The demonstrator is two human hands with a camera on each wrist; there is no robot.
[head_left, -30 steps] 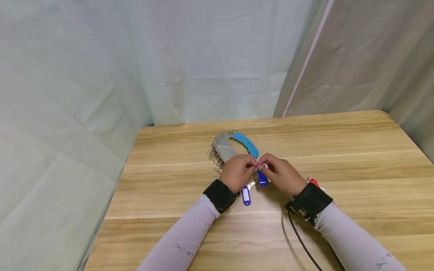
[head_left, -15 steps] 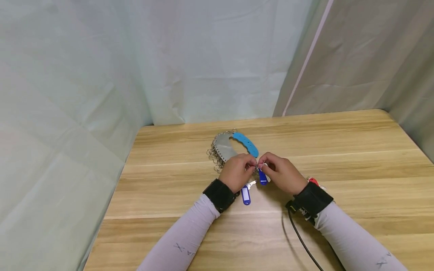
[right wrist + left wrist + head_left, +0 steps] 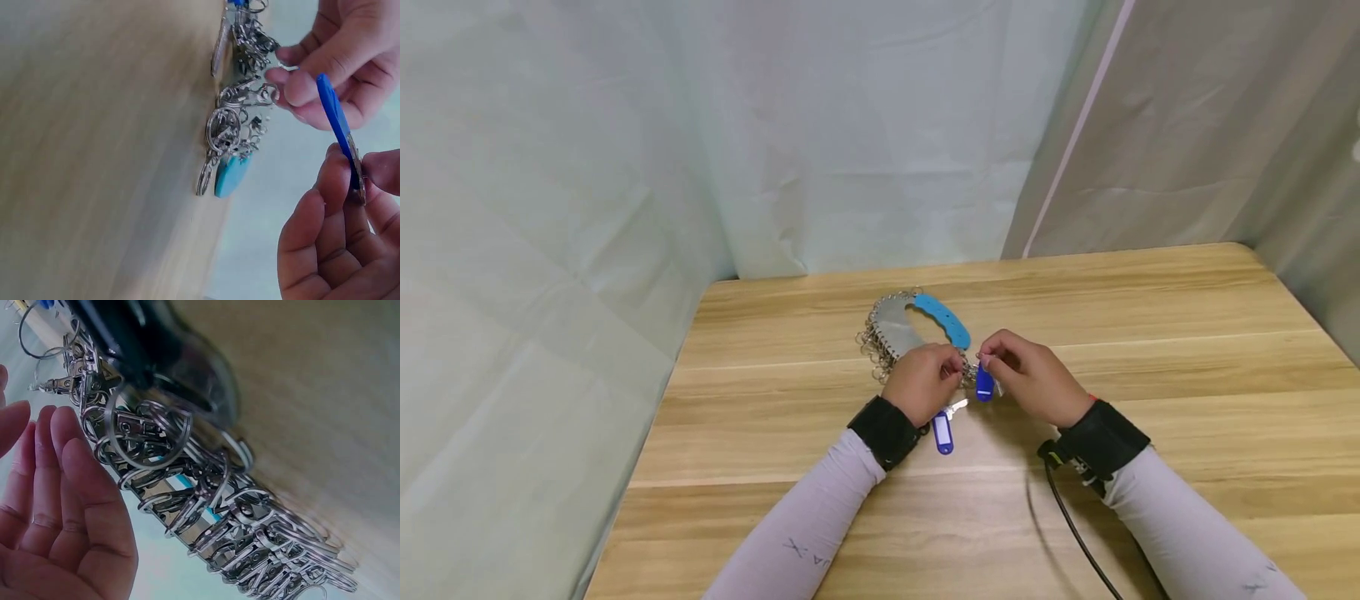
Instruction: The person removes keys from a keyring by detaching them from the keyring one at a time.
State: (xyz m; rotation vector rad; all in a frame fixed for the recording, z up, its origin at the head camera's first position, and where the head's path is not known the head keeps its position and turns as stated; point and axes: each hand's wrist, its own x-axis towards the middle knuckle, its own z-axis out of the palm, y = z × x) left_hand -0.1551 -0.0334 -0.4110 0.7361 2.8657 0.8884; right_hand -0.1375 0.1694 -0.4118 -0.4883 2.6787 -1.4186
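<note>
Two hands: your right hand has its grip narrow, thumb and fingers pinching a blue tag; your left hand has its fingertips at the near end of a row of metal rings, and whether that grip pinches one I cannot tell.
Blue tag: in your right hand, beside the rings; the right wrist view alone turns it edge-on, with a metal key against it.
Metal rings: your left wrist view shows clasps among them, too small to pick out from the head.
Metal plate: crescent-shaped, edged by the rings, its light-blue handle at the right, on the worktop.
Second blue tag: near your left wrist, a silver key beside it.
Half a second ago: your fingertips nearly met; your right hand has since drawn rightward, leaving a gap.
</note>
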